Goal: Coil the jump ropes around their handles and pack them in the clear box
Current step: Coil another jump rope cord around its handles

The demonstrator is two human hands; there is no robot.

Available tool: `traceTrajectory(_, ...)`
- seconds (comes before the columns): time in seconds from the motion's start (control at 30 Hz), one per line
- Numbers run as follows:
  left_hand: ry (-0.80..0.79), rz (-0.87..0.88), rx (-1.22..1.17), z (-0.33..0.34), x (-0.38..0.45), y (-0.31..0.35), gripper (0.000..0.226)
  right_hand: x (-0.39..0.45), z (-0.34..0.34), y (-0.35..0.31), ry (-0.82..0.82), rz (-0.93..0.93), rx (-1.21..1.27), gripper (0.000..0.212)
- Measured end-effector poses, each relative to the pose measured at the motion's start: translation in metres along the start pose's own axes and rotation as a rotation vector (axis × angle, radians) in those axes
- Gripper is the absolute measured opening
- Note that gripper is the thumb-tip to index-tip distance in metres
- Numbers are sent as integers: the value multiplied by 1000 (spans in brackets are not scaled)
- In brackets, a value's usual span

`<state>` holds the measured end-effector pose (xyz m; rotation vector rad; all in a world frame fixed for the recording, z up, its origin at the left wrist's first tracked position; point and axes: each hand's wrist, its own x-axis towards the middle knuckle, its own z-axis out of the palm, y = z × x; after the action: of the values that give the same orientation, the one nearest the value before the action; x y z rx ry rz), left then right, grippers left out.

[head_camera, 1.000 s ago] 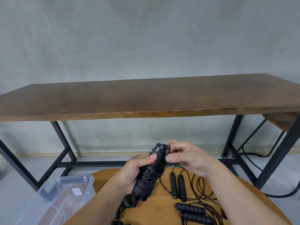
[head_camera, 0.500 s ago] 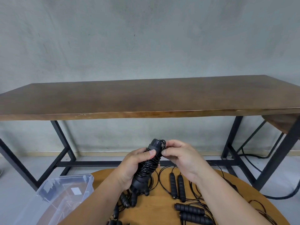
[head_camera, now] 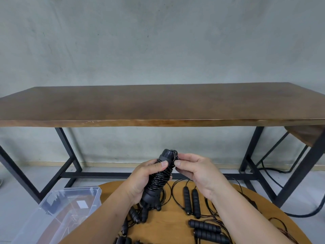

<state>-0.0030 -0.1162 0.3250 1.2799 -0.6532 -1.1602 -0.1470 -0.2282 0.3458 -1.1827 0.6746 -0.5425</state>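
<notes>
Biggest risk imo: the cord end slips out of the right hand's (head_camera: 195, 170) pinch near the top cap and the coil springs loose, bc thin wire cord wound that tight prob wants to unwind. Could also snag the loose ropes (head_camera: 193, 201) lying on the bench (head_camera: 167, 229) below.

Pose: left hand (head_camera: 140, 180) is wrapped round the coiled handles (head_camera: 159, 178), centre of frame, held tilted above the bench w/ thumb pressed on the coil. Right hand's fingers (head_camera: 178, 162) pinch the cord by the cap, just right of it. Box (head_camera: 95, 192) sits lower left, lid off; contents hard to tell.
</notes>
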Motion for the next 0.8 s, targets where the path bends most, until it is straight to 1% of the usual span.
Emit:
traceTrajectory(0.1, 11, 5, 4, -1, 0, 2, 68, -2, 3, 2, 18, -42, -37, 21)
traceTrajectory(0.3, 2, 21, 15, 1, -1, 4, 59, -3, 1, 4, 9, -50, -60, 16)
traceTrajectory(0.43, -11, 32, 24, 1, 1, 2, 61, 0, 3, 7, 51, -19, 4, 17)
traceTrajectory(0.53, -35, 46, 48, 1, 3, 0, 64, 4, 5, 10, 114, -11, 105, 25)
traceTrajectory(0.57, -36, 54, 51, 2, 3, -1, 63, 5, 5, 10, 123, -5, 126, 23)
traceTrajectory(0.63, -38, 84, 70, 3, 4, 1, 61, 5, 7, 7, 103, 11, 140, 11)
traceTrajectory(0.73, -43, 120, 125, 4, 6, 4, 59, 6, 7, 5, 75, 59, 221, 15)
traceTrajectory(0.8, -33, 126, 144, 3, 8, 4, 60, 7, 7, 3, 66, 97, 207, 15)
